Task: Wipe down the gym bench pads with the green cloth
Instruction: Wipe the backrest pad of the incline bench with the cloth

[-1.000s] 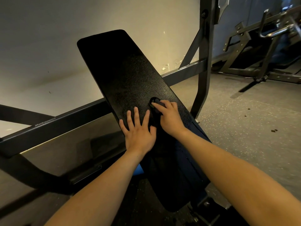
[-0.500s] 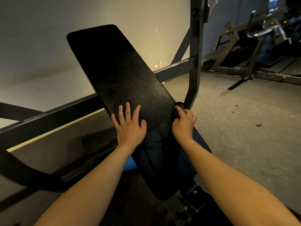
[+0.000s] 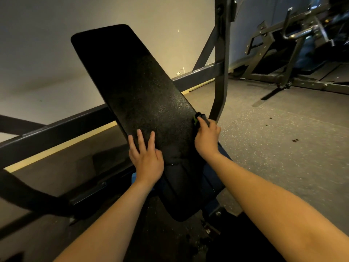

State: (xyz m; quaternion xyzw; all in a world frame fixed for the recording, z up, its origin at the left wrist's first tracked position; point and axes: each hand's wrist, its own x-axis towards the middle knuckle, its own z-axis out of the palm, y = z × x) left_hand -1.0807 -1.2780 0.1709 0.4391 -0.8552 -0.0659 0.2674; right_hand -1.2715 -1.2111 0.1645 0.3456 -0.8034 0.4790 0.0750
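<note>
Crumpled cloth (image 3: pixel 198 118) against long pebbled pad (image 3: pixel 143 91)

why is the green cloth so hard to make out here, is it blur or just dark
Head view: mostly darkness, not blur; the cloth is bunched in the right hand at the edge of the black back pad, only a green sliver showing. Head view: the pad's upper end sinks to flat black, and the far machine at top right looks soft.

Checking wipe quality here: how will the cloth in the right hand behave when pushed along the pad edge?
The cloth is bunched small in the right hand, so probably soft, floppy and light. On the pebbled pad it likely drags rather than slips.
</note>
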